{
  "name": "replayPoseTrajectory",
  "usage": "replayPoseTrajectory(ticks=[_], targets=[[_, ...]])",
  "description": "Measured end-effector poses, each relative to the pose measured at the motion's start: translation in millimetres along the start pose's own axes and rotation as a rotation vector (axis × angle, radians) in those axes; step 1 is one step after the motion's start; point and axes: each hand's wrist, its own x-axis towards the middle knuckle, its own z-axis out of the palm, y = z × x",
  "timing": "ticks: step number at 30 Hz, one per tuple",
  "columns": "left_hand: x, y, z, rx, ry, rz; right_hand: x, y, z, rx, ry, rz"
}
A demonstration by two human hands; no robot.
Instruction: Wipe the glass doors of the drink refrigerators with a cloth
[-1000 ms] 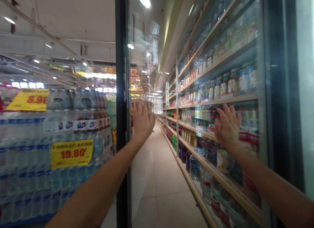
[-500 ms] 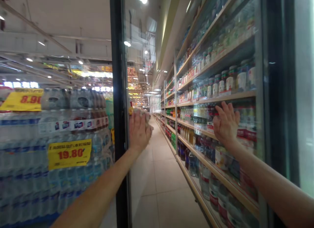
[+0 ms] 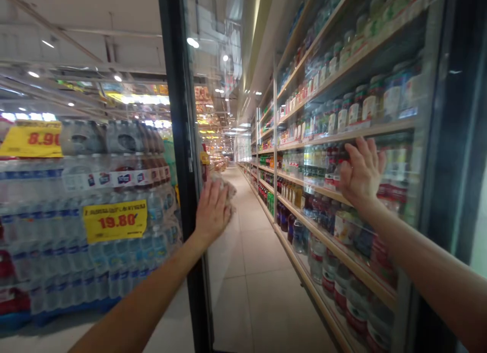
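Note:
My left hand (image 3: 213, 206) lies flat near the dark-framed edge of a glass door (image 3: 228, 302), with a crumpled pale cloth (image 3: 229, 189) beneath its fingers, between palm and glass. Farther right, my right hand (image 3: 362, 171) is raised with fingers apart and holds nothing. It overlaps shelves of bottles seen through the glass; whether it touches the pane I cannot tell. The black door frame (image 3: 186, 155) runs upright just left of my left hand.
Stacked packs of bottled water (image 3: 57, 241) stand left of the door, with a yellow price sign (image 3: 115, 221) on them. Behind the glass, wooden-edged shelves (image 3: 342, 246) hold rows of drink bottles. A tiled floor (image 3: 262, 277) shows in the pane.
My view has tilted and shifted slightly. My left hand has moved a little down and left relative to the view with the cloth. My right hand appears higher and farther right.

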Motion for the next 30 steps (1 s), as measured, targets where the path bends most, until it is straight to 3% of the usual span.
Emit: replayPoseTrajectory(ticks=[2,4,6,8,11,13,14,15,18,19,21,26,28,30], targets=[[-35.3,24.4,-1.5,-0.029,-0.054,0.195,0.0,-1.1,-0.9,0.004,-0.002,0.000],[-68.4,47.8,-0.1,-0.082,-0.132,0.531,-0.3,-2.4,-1.5,-0.007,-0.001,-0.004],[-82.1,57.4,3.6,-0.108,-0.182,0.723,-1.0,-2.8,-1.3,-0.019,-0.001,-0.012],[-69.4,51.0,5.9,-0.106,-0.180,0.647,-1.7,-2.2,-0.6,-0.024,-0.003,-0.018],[-26.3,28.8,6.1,-0.031,-0.117,0.196,-1.9,-0.2,-0.4,-0.006,0.020,-0.025],[-11.2,21.0,7.2,-0.001,-0.074,0.038,-1.3,0.7,-0.8,0.016,0.006,-0.019],[-12.6,21.8,7.6,-0.020,-0.071,0.086,-0.9,0.7,-1.1,0.026,-0.006,-0.014],[-19.4,25.3,7.8,-0.061,-0.085,0.228,-0.5,0.6,-1.5,0.030,-0.017,-0.007],[-50.0,43.3,8.2,-0.182,-0.183,0.809,0.0,-0.2,-2.5,0.017,-0.014,-0.007],[-54.2,47.9,9.2,-0.196,-0.207,0.913,-0.2,-0.3,-2.4,0.009,-0.012,-0.014],[-42.2,51.6,11.2,-0.187,-0.202,0.875,-0.8,0.2,-2.0,0.001,-0.007,-0.034],[47.3,47.0,13.7,-0.057,-0.048,0.221,-2.8,3.2,-2.4,-0.010,-0.033,-0.042],[53.6,57.3,15.7,-0.070,-0.038,0.227,-4.8,4.5,-3.7,-0.009,-0.064,-0.056],[34.6,76.5,16.8,-0.143,-0.086,0.503,-8.6,6.1,-5.9,-0.006,-0.083,-0.085]])
